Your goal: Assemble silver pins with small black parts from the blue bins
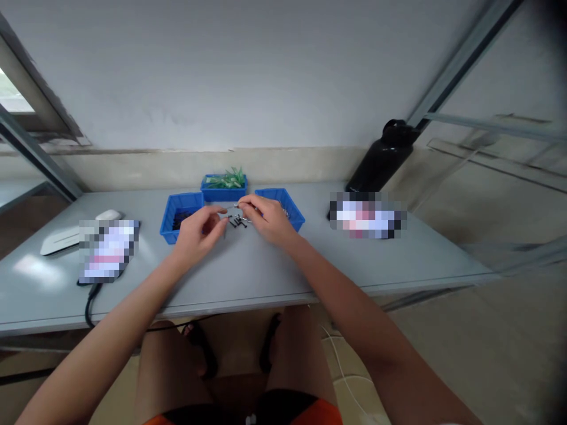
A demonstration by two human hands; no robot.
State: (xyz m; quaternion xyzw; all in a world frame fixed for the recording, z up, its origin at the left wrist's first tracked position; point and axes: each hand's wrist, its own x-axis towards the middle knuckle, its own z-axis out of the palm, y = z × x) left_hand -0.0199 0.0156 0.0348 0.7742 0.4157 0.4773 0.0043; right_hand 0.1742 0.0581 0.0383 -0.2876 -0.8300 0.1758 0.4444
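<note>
My left hand [200,233] is above the table with its thumb and index fingertips close together; anything between them is too small to make out. My right hand [269,219] pinches a small silvery metal piece [236,205] at its fingertips. Between and below the hands, several short black screws [238,222] lie in a loose group on the table. A few thin silvery pieces [243,218] are by the right fingers. Beside my left hand stands a blue bin [165,221] with dark small parts; another blue bin [297,219] with silvery parts is partly behind my right hand.
A third blue bin [224,194] at the back holds green-and-clear plastic pieces [228,179]. On the grey table [248,277], a phone [110,251] with a cable and a white device [66,239] lie left. A black bottle [378,158] and another phone [367,218] are right.
</note>
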